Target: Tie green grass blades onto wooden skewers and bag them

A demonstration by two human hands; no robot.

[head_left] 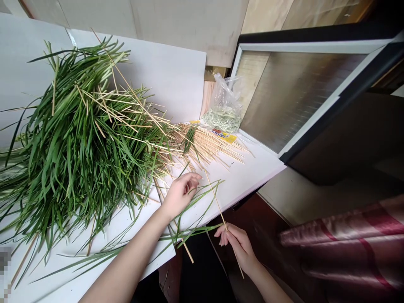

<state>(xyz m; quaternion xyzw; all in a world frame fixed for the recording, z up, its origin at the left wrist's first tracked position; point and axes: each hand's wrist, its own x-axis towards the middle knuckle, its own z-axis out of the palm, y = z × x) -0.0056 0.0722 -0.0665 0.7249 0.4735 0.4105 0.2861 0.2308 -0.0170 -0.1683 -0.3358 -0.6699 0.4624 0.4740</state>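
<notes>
**Q:** What did the right hand have?

**A:** The right hand (239, 247) was pinching a thin pale bamboo stick (217, 206) between thumb and fingers, just off the near edge of a white board surface (249, 181). The stick slanted far and left past the hand. A long narrow green leaf (202, 209) reached those fingers, but I could not tell whether it was gripped.

**Q:** And the left hand?

**A:** The left hand (180, 195) was palm down, its fingers loosely curled rather than spread, directly above the long leaves. I could not confirm that it was pinching anything.

**Q:** Where was the remaining material?

**A:** A large heap of long green leaves (78, 143) covered the left of the board, with loose pale sticks lying across it. A flat fan of pale bamboo sticks (210, 145) lay to the right of the heap, beyond the hands.

**Q:** How far had the work gone?

**A:** Most of the leaves remained in the heap, with only a few long strands drawn out toward the hands. No finished item could be identified.

**Q:** Anything further?

**A:** A clear plastic bag of pale green shreds (224, 103) stood at the far end of the board, beside a framed glass panel (303, 97).
</notes>
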